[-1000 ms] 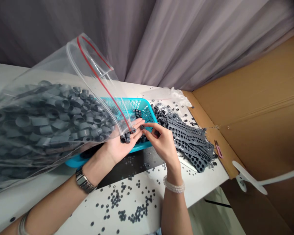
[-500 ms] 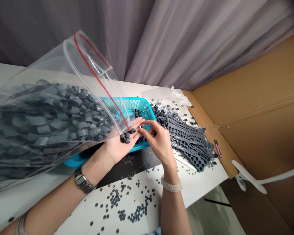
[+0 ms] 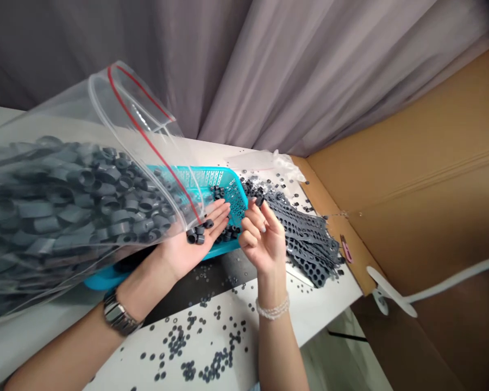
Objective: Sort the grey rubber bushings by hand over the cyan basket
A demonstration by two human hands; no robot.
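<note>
My left hand lies palm up at the mouth of a big clear zip bag filled with grey plastic rings. Several small grey rings rest on its palm and fingers. Just to the right, my right hand is lifted with the palm turned toward me. Its thumb and finger pinch one small grey ring. Both hands hover over the near edge of a turquoise perforated basket that holds more small rings.
A pile of grey perforated strips lies right of the basket. Small grey discs are scattered over the white table. A brown cardboard wall stands at the right, with a white arm beside it. A grey curtain hangs behind.
My right hand has drawn back from my left palm, turned palm toward me and risen with one ring pinched. The view has shifted slightly.
</note>
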